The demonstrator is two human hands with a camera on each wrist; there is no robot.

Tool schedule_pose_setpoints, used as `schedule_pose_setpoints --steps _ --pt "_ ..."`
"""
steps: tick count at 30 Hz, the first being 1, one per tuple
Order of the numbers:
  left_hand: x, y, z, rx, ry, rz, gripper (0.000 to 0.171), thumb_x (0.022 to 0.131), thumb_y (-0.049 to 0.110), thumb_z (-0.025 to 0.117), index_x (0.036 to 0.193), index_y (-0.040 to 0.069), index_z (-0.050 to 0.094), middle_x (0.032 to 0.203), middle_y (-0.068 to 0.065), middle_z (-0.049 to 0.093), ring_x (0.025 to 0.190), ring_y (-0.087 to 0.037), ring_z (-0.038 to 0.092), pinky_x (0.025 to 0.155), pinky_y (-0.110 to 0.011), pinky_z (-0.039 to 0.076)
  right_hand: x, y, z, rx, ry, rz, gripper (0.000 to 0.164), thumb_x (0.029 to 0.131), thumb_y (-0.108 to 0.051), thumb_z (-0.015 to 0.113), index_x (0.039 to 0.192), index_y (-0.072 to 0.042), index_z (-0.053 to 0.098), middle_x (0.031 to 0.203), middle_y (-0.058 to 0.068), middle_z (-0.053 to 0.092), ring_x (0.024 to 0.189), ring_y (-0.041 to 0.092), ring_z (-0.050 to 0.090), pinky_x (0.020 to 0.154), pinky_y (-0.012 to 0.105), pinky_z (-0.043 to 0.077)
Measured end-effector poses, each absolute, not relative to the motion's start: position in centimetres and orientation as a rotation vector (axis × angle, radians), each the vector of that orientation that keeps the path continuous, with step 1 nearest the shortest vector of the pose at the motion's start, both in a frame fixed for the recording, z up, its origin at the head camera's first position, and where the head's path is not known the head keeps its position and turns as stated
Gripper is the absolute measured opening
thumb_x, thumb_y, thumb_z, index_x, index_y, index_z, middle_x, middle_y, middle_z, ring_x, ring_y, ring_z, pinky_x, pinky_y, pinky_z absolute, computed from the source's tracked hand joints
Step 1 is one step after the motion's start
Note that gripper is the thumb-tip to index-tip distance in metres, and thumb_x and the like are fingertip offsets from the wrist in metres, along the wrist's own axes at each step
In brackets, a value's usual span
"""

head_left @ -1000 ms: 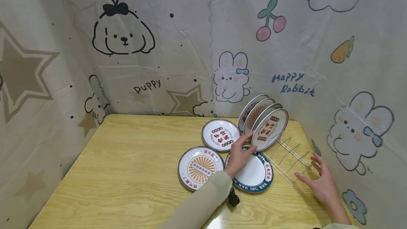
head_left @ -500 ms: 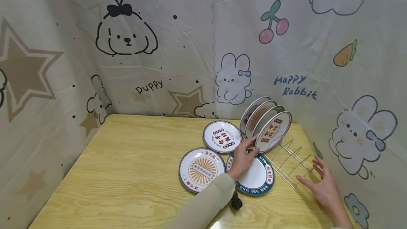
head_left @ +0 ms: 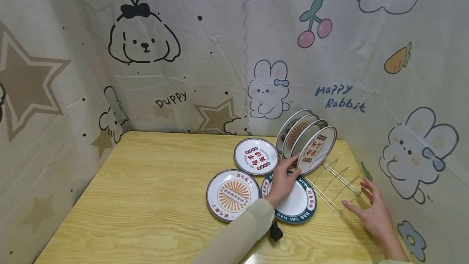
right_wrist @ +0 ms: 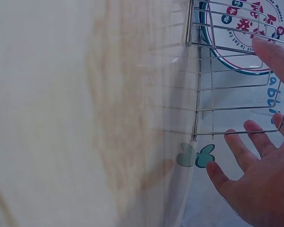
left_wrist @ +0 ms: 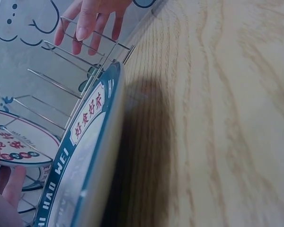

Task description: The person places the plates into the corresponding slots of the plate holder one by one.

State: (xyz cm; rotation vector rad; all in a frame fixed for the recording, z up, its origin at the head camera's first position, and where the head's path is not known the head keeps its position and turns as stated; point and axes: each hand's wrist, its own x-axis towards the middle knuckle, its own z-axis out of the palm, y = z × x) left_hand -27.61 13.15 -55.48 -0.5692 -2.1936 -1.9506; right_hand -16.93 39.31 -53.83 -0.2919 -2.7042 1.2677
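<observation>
My left hand (head_left: pixel 283 180) pinches the lower left rim of a white plate with red lettering (head_left: pixel 318 150), thumb and fingers on either side. This plate stands tilted in a wire dish rack (head_left: pixel 331 186), in front of several upright plates (head_left: pixel 298 131). In the left wrist view, my left fingers (left_wrist: pixel 14 184) lie at the plate's edge. My right hand (head_left: pixel 373 211) is spread around the rack's near end, thumb and fingers apart. In the right wrist view, its fingertips (right_wrist: pixel 232 135) are right at the end wire (right_wrist: pixel 246 132).
Flat on the wooden table (head_left: pixel 146 190) lie a red-lettered plate (head_left: pixel 256 156), a sunburst plate (head_left: pixel 233 194) and a blue-rimmed plate (head_left: pixel 293 201). The blue-rimmed one is close beside the rack, beneath my left wrist. A printed curtain (head_left: pixel 205 52) encloses the back and sides.
My left hand and the plate it grips have shifted slightly right in the head view, the plate standing a little steeper. My right hand keeps its place at the rack's end.
</observation>
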Motion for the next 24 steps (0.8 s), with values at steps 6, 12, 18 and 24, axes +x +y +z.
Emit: schedule_pose_setpoints --steps 6,12,18,24 --pt "-27.69 13.26 -55.37 -0.555 -2.259 -1.877 0.06 0.097 0.003 0.068 0.151 0.022 0.053 0.142 -0.006 0.064 0.124 -0.013 0.065 0.11 -0.021 0.051 -16.98 39.37 -53.76 -0.272 -2.705 1.273 0.119 0.085 -0.035 0.086 0.168 -0.019 0.001 0.169 0.027 0.016 0.147 0.06 0.024 0.11 0.087 0.017" --pt "-27.81 13.11 -55.09 -0.537 -2.284 -1.873 0.056 0.097 0.003 0.068 0.149 0.023 0.055 0.14 -0.003 0.065 0.122 -0.01 0.065 0.11 -0.02 0.051 -17.28 39.54 -53.71 -0.268 -2.708 1.253 0.119 0.086 -0.036 0.086 0.168 -0.019 0.001 0.169 0.028 0.016 0.147 0.06 0.025 0.11 0.086 0.017" --pt "-27.69 13.03 -54.91 -0.524 -2.291 -1.902 0.054 0.098 0.004 0.068 0.147 0.023 0.056 0.139 -0.002 0.065 0.121 -0.01 0.065 0.107 -0.019 0.052 -17.27 39.57 -53.85 -0.268 -2.698 1.251 0.12 0.085 -0.036 0.087 0.168 -0.019 0.002 0.168 0.028 0.018 0.146 0.061 0.026 0.111 0.086 0.019" --pt "-27.5 13.13 -55.09 -0.517 -2.289 -1.904 0.054 0.097 0.004 0.068 0.147 0.023 0.057 0.138 -0.001 0.065 0.119 -0.008 0.065 0.106 -0.019 0.053 -17.03 39.53 -53.9 -0.273 -2.702 1.255 0.12 0.085 -0.035 0.087 0.168 -0.019 0.001 0.168 0.029 0.018 0.145 0.062 0.026 0.11 0.086 0.019"
